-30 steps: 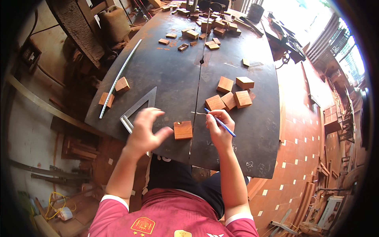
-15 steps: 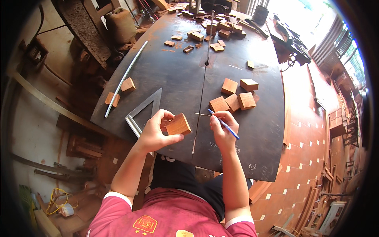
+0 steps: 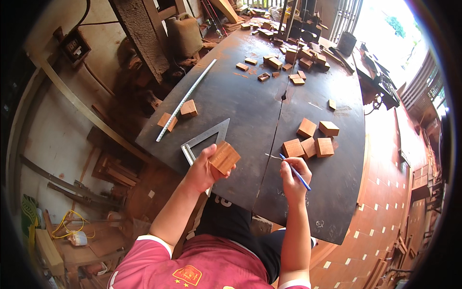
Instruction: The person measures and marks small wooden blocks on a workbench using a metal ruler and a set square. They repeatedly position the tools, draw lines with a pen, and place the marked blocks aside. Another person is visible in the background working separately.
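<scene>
My left hand (image 3: pixel 204 169) is closed around a reddish-brown wooden block (image 3: pixel 224 157), held up over the table's near edge. In my right hand (image 3: pixel 295 177) is a blue pen (image 3: pixel 297 173), gripped like a writing tool, its tip pointing up and left. A metal set square (image 3: pixel 208 138) lies just beyond my left hand, partly hidden by it. Past the pen sits a group of several wooden blocks (image 3: pixel 307 127) on the dark table (image 3: pixel 250 108). Two more blocks (image 3: pixel 188 109) rest at the left, one of them partly under a white measuring strip (image 3: pixel 186 98).
Many small wood pieces (image 3: pixel 291 55) are heaped at the table's far end, around an upright machine part. A narrow slot (image 3: pixel 275 130) runs along the tabletop. A beige jerrycan (image 3: pixel 185 37) stands beyond the left edge. Reddish tiled floor (image 3: pixel 380 192) stretches along the right.
The block has been turned in my left hand, whose fingers now wrap beneath it. My right hand keeps the pen. The whole view has shifted, so the table appears farther right and lower.
</scene>
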Tool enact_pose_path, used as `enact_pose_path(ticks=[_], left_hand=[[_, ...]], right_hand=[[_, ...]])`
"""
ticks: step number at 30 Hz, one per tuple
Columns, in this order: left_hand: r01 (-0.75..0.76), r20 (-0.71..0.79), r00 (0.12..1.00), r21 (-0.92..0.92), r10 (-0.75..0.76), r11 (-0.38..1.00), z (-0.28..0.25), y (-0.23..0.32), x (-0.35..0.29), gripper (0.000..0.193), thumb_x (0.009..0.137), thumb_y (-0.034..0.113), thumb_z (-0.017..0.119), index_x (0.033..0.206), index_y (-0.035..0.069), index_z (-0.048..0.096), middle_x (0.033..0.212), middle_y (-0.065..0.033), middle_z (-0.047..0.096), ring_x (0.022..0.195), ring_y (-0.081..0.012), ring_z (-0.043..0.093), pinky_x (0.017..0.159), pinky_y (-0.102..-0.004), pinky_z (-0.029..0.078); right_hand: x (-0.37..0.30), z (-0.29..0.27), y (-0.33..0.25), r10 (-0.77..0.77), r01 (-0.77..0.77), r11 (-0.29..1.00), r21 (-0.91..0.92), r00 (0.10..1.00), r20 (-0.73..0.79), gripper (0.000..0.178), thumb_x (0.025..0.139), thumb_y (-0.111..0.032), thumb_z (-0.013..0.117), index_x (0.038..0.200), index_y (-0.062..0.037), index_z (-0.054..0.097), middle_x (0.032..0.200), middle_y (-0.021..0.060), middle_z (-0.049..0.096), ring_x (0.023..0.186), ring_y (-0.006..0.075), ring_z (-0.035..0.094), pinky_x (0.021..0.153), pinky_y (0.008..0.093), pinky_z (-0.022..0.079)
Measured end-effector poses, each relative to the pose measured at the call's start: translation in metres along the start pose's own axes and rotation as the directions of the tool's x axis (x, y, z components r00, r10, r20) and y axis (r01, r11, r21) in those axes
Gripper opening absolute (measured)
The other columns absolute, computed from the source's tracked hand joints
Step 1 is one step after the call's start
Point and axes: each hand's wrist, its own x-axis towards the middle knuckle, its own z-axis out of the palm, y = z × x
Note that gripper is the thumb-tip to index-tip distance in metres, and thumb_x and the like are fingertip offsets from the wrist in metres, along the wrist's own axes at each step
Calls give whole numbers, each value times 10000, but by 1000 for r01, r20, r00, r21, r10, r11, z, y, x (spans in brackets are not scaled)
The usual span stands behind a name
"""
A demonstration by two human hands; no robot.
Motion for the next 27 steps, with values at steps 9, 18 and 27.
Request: enact_pose_path(ticks=[9, 18, 27], left_hand=[[-111, -245, 946, 370, 212, 922, -50, 80, 2, 732, 958, 687, 552, 1263, 24, 605, 1003, -148, 731, 752, -157, 721, 616, -251, 567], [-131, -271, 934, 345, 233, 929, -68, 84, 20, 750, 914, 713, 585, 1219, 30, 643, 920, -147, 741, 689, -140, 699, 609, -244, 572], [286, -43, 651, 939, 758, -192, -53, 91, 30, 718, 848, 314, 825, 1394, -35, 515, 1252, -269, 650, 1161, -408, 639, 986, -453, 516]], right_hand=[[-1, 5, -5, 12, -12, 1000, -7, 1000, 14, 53, 921, -20, 710, 928, 16, 671, 730, -29, 616, 637, 15, 502, 562, 195, 375], [0, 6, -1, -112, 84, 988, -133, 968, -223, 111, 936, -54, 693, 1017, 9, 651, 747, -15, 610, 646, 37, 517, 589, 218, 432], [8, -2, -6, -39, 17, 998, -60, 920, -389, 206, 1067, -182, 547, 1137, -5, 626, 932, 79, 725, 761, 124, 618, 736, 280, 522]])
